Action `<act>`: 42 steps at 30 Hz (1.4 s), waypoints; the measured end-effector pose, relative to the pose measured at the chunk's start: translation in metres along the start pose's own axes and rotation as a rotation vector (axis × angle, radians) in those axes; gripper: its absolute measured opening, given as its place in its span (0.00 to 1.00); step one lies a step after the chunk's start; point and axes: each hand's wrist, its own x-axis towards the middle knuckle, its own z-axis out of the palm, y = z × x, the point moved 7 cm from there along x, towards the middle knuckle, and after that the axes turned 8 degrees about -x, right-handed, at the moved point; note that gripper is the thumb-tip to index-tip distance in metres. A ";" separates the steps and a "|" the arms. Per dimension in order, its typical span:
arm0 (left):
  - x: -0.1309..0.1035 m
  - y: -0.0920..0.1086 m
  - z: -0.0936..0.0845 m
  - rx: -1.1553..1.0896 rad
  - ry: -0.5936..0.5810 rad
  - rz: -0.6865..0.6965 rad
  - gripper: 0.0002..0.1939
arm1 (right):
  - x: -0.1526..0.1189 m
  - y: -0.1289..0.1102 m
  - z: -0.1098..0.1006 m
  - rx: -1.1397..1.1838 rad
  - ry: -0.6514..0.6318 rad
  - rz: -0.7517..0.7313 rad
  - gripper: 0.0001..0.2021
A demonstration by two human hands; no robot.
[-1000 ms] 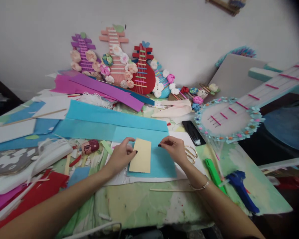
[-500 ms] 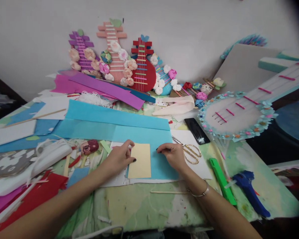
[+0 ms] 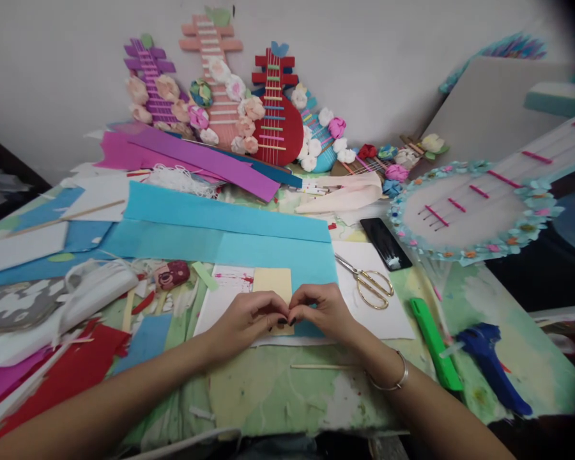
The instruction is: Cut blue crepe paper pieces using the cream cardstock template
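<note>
My left hand [image 3: 249, 319] and my right hand [image 3: 323, 310] meet fingertip to fingertip above a pale yellow square of paper [image 3: 272, 279]. Both are pinched closed; whatever is between the fingertips is too small or hidden to make out. Beneath the yellow square lies a sheet of light blue paper [image 3: 278, 252], partly over white paper [image 3: 234, 278]. Gold-handled scissors [image 3: 371, 287] rest on the white paper just right of my right hand. A thin wooden stick [image 3: 323, 367] lies on the table below my hands.
On the right are a black phone [image 3: 386, 244], a green tool [image 3: 435, 344], a blue glue gun [image 3: 493, 367] and a flower-edged paper lute [image 3: 464, 214]. Decorated lutes, including a red one [image 3: 278, 131], lean against the wall. Coloured scraps and a white cable strip [image 3: 96, 303] crowd the left.
My hands, which were apart on either side of the yellow square, have come together over its lower part. The view has shifted slightly.
</note>
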 end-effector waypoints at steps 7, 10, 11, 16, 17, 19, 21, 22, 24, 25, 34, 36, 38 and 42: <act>-0.003 0.009 0.004 0.125 -0.029 0.122 0.10 | -0.001 0.005 0.003 -0.010 -0.035 -0.005 0.16; -0.004 0.015 0.008 0.149 -0.032 0.176 0.08 | -0.002 0.005 0.007 -0.009 -0.060 0.000 0.15; -0.004 0.016 0.008 0.145 -0.020 0.178 0.08 | -0.003 0.004 0.008 -0.011 -0.070 -0.002 0.14; -0.004 0.011 -0.010 0.088 0.102 0.148 0.05 | -0.002 -0.003 0.003 -0.059 -0.047 -0.026 0.09; -0.003 0.009 -0.019 0.069 0.154 0.138 0.05 | -0.002 -0.004 -0.001 -0.097 -0.016 -0.043 0.09; -0.001 0.002 -0.041 0.028 0.281 0.113 0.06 | -0.002 -0.007 -0.008 -0.206 0.053 -0.103 0.07; 0.001 -0.007 -0.063 -0.007 0.399 0.091 0.07 | -0.002 -0.008 -0.010 -0.327 0.069 -0.181 0.07; 0.003 -0.011 -0.071 -0.017 0.442 0.083 0.08 | -0.002 -0.007 -0.008 -0.397 0.049 -0.206 0.12; 0.007 -0.018 -0.082 -0.014 0.494 0.069 0.11 | 0.000 0.002 -0.002 -0.551 -0.045 -0.194 0.27; 0.008 -0.021 -0.084 -0.001 0.502 0.060 0.13 | 0.001 0.009 0.000 -0.631 -0.106 -0.157 0.34; 0.011 -0.030 -0.071 0.211 0.378 0.084 0.08 | 0.003 0.036 -0.013 -0.902 -0.347 -0.019 0.53; 0.012 -0.028 -0.068 0.262 0.348 0.123 0.05 | 0.002 0.036 -0.016 -0.896 -0.366 -0.040 0.53; 0.012 -0.025 -0.063 0.313 0.297 0.172 0.03 | 0.001 0.037 -0.020 -0.888 -0.391 -0.033 0.53; 0.010 -0.018 -0.039 0.403 0.085 0.328 0.09 | 0.002 0.042 -0.035 -0.861 -0.416 0.005 0.57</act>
